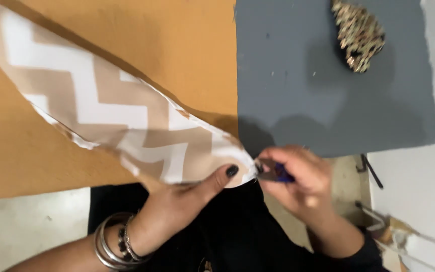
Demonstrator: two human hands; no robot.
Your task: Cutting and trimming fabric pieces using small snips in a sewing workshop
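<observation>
Two surfaces fill the view: a tan board (127,40) from 9 to 12 o'clock and a grey mat (328,100) from 12 to 3 o'clock, edges touching. On the board lies the chevron fabric strip (106,108), beige and white. Its long axis runs from 10 o'clock down to the centre; the wide end is off frame at 10 o'clock, and the rounded narrow tip points toward 4 o'clock, just past the board's near edge.

Your left hand (177,204), at 6 o'clock with bangles (114,247) on the wrist, pinches that tip, thumb pressed flat on top. Your right hand (303,184), at 4 o'clock, is clenched around a small blue-handled tool (275,174), probably a snipper or seam ripper; its metal nose touches the tip's edge.

Step in hand, as I judge it: trimming or picking at the strip's end. Next move calls for keeping the tip taut and feeding the edge squarely to the tool, thumb clear of the blade.

At 1 o'clock a beaded oval piece (358,32) sits on the mat, well apart.
</observation>
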